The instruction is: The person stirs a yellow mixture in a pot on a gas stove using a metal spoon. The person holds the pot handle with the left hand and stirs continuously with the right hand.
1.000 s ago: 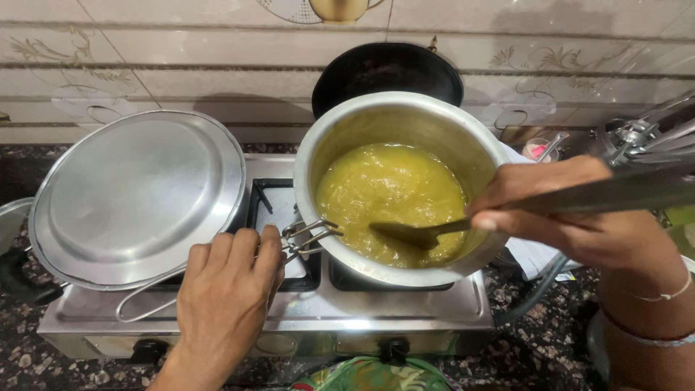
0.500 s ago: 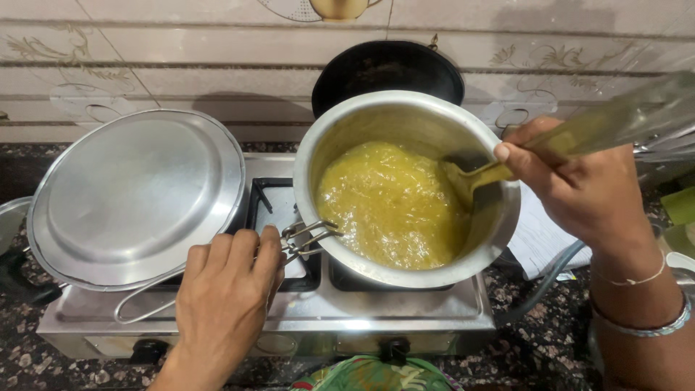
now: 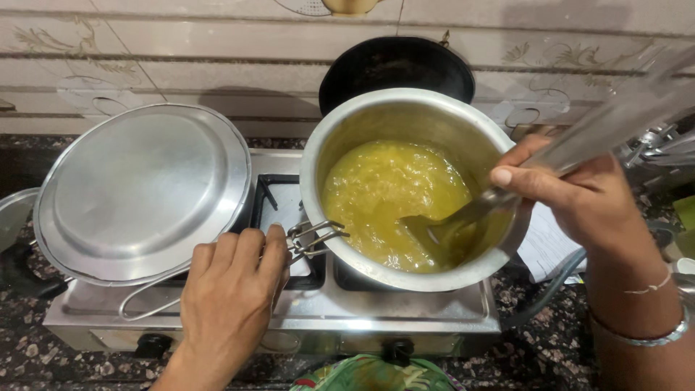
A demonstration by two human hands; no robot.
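A steel pot (image 3: 346,145) of thick yellow mush (image 3: 384,195) stands on the right burner of a two-burner steel stove (image 3: 289,318). My left hand (image 3: 228,297) is closed on metal tongs (image 3: 315,237) that clamp the pot's near-left rim. My right hand (image 3: 579,199) grips a long steel ladle (image 3: 463,217), whose bowl dips into the mush near the pot's right wall. Its handle slants up to the right and is blurred.
A large steel lid or plate (image 3: 145,192) covers a vessel on the left burner. A black pan (image 3: 397,66) leans against the tiled wall behind the pot. Stove knobs (image 3: 394,351) face me. Metal utensils (image 3: 666,145) and paper (image 3: 546,250) lie on the right.
My right hand has swung the ladle round inside the pot, from its near side to the right wall and back down toward the near right. My left hand stays on the tongs.
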